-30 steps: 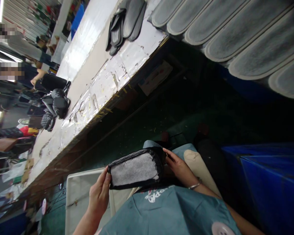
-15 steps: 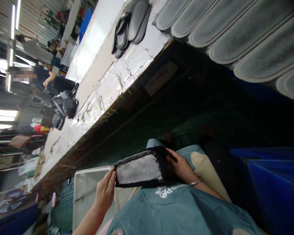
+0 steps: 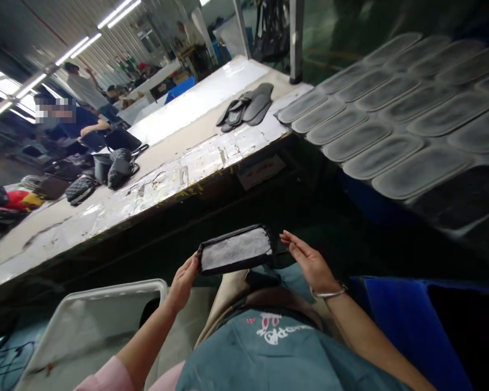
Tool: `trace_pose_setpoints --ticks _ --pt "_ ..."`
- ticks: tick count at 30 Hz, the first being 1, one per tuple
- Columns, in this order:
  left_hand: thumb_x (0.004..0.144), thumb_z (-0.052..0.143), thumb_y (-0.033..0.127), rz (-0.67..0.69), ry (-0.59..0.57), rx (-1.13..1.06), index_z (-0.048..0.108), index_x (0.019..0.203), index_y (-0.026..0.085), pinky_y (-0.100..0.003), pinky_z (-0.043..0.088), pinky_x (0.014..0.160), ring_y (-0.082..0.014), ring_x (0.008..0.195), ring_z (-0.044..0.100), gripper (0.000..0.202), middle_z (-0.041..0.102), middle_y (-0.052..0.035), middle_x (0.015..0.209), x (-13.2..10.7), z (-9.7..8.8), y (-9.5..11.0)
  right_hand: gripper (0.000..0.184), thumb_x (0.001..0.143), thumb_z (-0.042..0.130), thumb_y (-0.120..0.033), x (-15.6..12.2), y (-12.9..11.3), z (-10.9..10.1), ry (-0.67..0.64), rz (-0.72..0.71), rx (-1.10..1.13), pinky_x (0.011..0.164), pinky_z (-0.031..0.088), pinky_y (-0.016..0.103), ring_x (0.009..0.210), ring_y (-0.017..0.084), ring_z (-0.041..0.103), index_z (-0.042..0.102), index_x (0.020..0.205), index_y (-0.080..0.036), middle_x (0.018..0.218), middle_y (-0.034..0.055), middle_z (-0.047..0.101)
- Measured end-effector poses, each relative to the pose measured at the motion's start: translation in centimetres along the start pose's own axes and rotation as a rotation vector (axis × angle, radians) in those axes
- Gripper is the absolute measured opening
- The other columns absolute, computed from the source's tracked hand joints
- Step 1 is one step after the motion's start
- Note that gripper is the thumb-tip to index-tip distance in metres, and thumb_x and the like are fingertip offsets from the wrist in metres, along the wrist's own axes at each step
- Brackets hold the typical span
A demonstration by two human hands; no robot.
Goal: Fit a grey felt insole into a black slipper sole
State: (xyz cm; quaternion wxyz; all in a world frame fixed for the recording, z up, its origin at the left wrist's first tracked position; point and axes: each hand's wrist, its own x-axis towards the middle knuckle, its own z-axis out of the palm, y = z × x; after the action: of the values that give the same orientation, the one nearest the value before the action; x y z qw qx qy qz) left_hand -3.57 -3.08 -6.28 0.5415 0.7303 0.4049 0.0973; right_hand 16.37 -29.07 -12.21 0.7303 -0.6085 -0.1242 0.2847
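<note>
My left hand [image 3: 185,279] is closed on the near-left end of a black bag piece [image 3: 236,250]. This piece has a pale grey oblong panel facing up and a dark, raised edge all round. It is held above my lap, over the teal apron [image 3: 244,347]. Off its right end is my right hand [image 3: 313,266], with fingers stretched out and a bracelet at the wrist. A small gap shows between those fingertips and the black edge. The underside of the piece is hidden.
A long worktable [image 3: 195,157] with a worn edge runs across ahead, bearing dark oblong pieces [image 3: 248,106] and black bags [image 3: 120,168]. Grey moulded oval panels [image 3: 391,119] lie at right. A white bin [image 3: 85,326] stands left, a blue box [image 3: 407,320] right. People work beyond.
My right hand has come away from the right end of the bag piece, its fingers straightened. My left hand keeps its hold. The head view has turned, showing more of the panels at right.
</note>
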Motion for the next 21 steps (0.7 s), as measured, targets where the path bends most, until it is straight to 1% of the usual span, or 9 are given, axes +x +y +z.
trace_pose_setpoints --ticks 3,6,9,12,15,18,21 --pt "0.079 0.059 0.051 0.015 -0.081 -0.32 0.052 0.127 0.012 -0.037 0.043 0.098 -0.0261 0.115 0.055 0.063 0.061 -0.0132 0.122 -0.1 0.4 -1.3 0.053 0.08 0.055 -0.058 0.3 -0.4 0.3 -0.018 -0.026 -0.024 0.103 0.039 0.044 0.118 0.024 0.052 0.059 0.121 -0.025 0.127 0.0064 0.058" --pt "0.076 0.066 0.045 0.061 -0.082 -0.477 0.053 0.127 0.011 -0.04 0.039 0.103 -0.028 0.119 0.052 0.063 0.06 -0.0141 0.124 -0.2 1.0 -2.5 0.051 0.077 0.06 -0.055 1.1 -0.9 0.8 -0.058 -0.036 -0.067 0.102 0.041 0.043 0.117 0.024 0.053 0.061 0.119 -0.026 0.125 0.004 0.059" --pt "0.072 0.069 0.046 0.098 -0.045 -0.545 0.054 0.126 0.009 -0.043 0.038 0.105 -0.0311 0.12 0.05 0.068 0.058 -0.016 0.126 -0.2 1.7 -3.5 0.049 0.077 0.061 -0.053 1.8 -1.4 1.5 -0.08 -0.026 -0.1 0.098 0.045 0.041 0.114 0.024 0.056 0.062 0.118 -0.026 0.119 0.0023 0.063" --pt "0.071 0.07 0.047 0.122 -0.061 -0.586 0.056 0.124 0.008 -0.044 0.037 0.105 -0.0323 0.121 0.05 0.067 0.057 -0.0173 0.127 -0.2 2.0 -3.8 0.051 0.077 0.059 -0.053 2.4 -1.7 1.9 -0.077 0.007 -0.126 0.086 0.053 0.039 0.106 0.025 0.061 0.061 0.119 -0.026 0.115 0.0035 0.065" --pt "0.07 0.071 0.046 0.134 -0.087 -0.616 0.059 0.12 0.009 -0.044 0.036 0.106 -0.0324 0.12 0.05 0.063 0.057 -0.0163 0.127 -0.3 2.1 -3.6 0.05 0.077 0.058 -0.053 2.9 -1.9 1.9 -0.083 0.043 -0.159 0.076 0.055 0.037 0.101 0.024 0.063 0.062 0.118 -0.026 0.115 0.0052 0.065" --pt "0.069 0.072 0.046 0.131 -0.109 -0.635 0.064 0.114 0.01 -0.043 0.038 0.104 -0.0317 0.116 0.053 0.059 0.061 -0.0145 0.122 -0.5 2.0 -3.3 0.047 0.079 0.057 -0.053 3.3 -2.1 1.8 -0.087 0.077 -0.192 0.073 0.055 0.037 0.096 0.023 0.065 0.062 0.116 -0.024 0.113 0.0073 0.066" --pt "0.071 0.07 0.047 0.118 -0.13 -0.65 0.066 0.111 0.01 -0.042 0.04 0.101 -0.0307 0.111 0.057 0.055 0.065 -0.014 0.115 -0.8 2.0 -2.9 0.046 0.084 0.054 -0.051 3.3 -2.3 1.9 -0.08 0.109 -0.217 0.075 0.054 0.038 0.091 0.02 0.065 0.058 0.118 -0.02 0.112 0.0095 0.066"
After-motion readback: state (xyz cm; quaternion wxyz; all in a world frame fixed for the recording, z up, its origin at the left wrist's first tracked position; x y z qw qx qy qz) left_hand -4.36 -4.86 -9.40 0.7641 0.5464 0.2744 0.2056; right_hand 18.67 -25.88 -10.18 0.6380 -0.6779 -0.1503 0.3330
